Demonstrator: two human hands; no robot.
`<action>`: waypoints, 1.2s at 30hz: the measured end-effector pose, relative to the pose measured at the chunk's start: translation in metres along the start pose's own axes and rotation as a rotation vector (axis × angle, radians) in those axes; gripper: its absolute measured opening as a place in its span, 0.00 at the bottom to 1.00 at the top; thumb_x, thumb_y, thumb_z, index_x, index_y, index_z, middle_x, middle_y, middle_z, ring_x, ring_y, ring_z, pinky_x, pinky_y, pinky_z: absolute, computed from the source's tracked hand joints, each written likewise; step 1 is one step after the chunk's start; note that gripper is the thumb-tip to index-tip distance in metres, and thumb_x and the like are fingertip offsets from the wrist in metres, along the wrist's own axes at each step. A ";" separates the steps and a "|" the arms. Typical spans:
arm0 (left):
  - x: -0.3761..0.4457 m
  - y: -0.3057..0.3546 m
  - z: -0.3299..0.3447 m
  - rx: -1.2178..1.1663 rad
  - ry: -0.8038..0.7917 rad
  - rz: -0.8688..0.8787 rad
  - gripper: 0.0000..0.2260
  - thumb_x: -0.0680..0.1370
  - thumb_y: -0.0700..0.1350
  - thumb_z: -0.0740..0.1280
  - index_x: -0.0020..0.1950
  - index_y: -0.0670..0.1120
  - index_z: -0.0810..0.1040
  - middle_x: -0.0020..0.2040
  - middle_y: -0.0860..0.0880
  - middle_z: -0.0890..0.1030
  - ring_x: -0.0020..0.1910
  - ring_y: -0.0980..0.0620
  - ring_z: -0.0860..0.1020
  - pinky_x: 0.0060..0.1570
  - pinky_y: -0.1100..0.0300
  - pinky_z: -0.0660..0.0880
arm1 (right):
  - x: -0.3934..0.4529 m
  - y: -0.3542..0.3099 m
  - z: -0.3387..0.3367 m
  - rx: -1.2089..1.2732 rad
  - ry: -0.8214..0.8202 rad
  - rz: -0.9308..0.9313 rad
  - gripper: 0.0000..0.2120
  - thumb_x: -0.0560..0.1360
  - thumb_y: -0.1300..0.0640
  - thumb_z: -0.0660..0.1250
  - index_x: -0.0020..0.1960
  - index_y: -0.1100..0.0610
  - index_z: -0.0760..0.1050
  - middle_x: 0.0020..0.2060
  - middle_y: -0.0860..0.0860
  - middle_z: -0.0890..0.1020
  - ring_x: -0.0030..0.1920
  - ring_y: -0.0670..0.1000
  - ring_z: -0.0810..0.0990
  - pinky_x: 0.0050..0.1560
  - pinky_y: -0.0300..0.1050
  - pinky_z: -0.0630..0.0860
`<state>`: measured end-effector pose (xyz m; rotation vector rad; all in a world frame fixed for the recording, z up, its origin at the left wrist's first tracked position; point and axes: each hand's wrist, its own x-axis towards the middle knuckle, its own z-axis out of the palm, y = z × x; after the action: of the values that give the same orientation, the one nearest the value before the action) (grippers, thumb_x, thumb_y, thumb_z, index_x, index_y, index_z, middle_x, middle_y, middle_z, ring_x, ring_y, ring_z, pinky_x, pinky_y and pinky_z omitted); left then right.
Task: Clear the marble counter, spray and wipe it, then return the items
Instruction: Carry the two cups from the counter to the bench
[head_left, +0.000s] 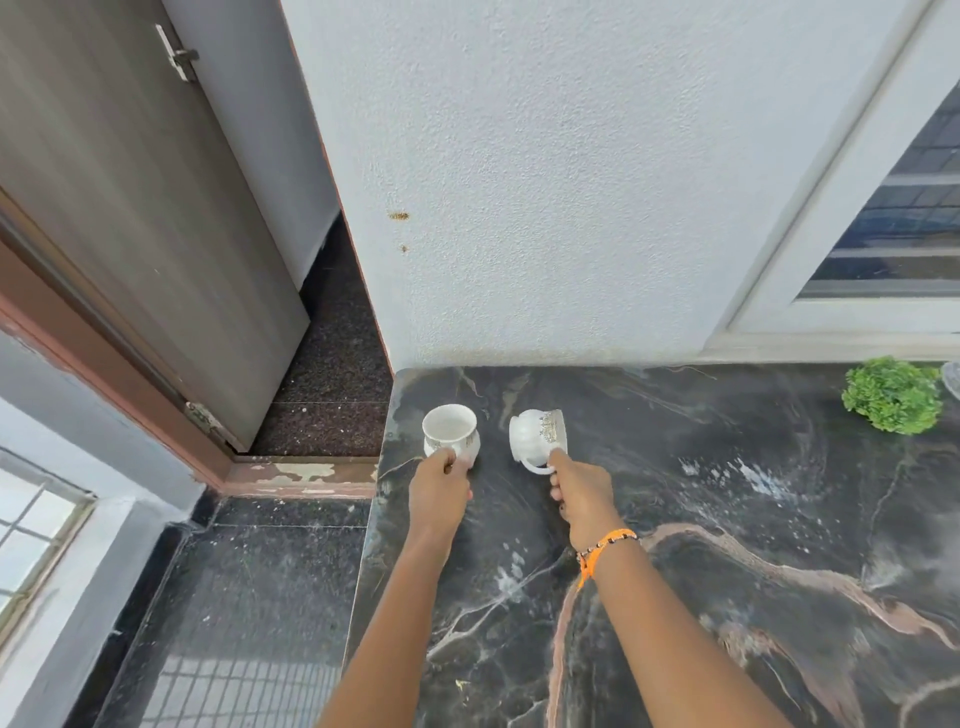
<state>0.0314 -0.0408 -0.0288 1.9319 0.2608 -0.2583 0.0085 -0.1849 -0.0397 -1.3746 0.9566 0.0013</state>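
Left hand (439, 486) grips upright cup (450, 435); right hand (582, 493) holds tilted cup (537, 439) by handle. Far-left counter (727, 519) corner. Green plant (892, 395) far right, well apart.

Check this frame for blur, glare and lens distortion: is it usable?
Head view: usable; even daylight, soft shadows. Both hands, left and right, and their white cups read sharp. Wide-angle bend bows the door and window frame. Pale sheen on the marble counter, no clipping.

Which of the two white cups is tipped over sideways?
The cup on the right, held by its handle in the right hand, is tipped, its mouth facing sideways. The cup in the left hand stands upright, so you can see inside.
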 end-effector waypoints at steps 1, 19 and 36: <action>-0.008 0.001 0.002 -0.019 0.016 0.007 0.13 0.79 0.42 0.60 0.34 0.42 0.66 0.29 0.48 0.69 0.29 0.51 0.69 0.34 0.58 0.64 | -0.003 0.000 -0.008 0.051 -0.017 0.016 0.14 0.72 0.58 0.64 0.28 0.57 0.68 0.25 0.51 0.68 0.23 0.47 0.63 0.20 0.35 0.57; -0.285 0.032 0.180 -0.120 -0.255 0.127 0.15 0.80 0.40 0.58 0.33 0.41 0.67 0.26 0.50 0.66 0.29 0.53 0.63 0.31 0.61 0.60 | -0.138 0.062 -0.342 0.187 0.113 -0.180 0.13 0.74 0.62 0.62 0.32 0.59 0.77 0.22 0.50 0.72 0.21 0.46 0.68 0.23 0.34 0.65; -0.499 0.057 0.430 0.040 -0.749 0.252 0.15 0.81 0.42 0.58 0.34 0.44 0.72 0.27 0.51 0.65 0.27 0.57 0.65 0.31 0.66 0.63 | -0.211 0.159 -0.668 0.250 0.551 -0.245 0.17 0.75 0.62 0.61 0.28 0.56 0.75 0.22 0.47 0.72 0.20 0.45 0.68 0.23 0.34 0.66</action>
<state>-0.4505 -0.4913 0.0158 1.7499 -0.4804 -0.7889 -0.5882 -0.5807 0.0201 -1.2707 1.1844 -0.6905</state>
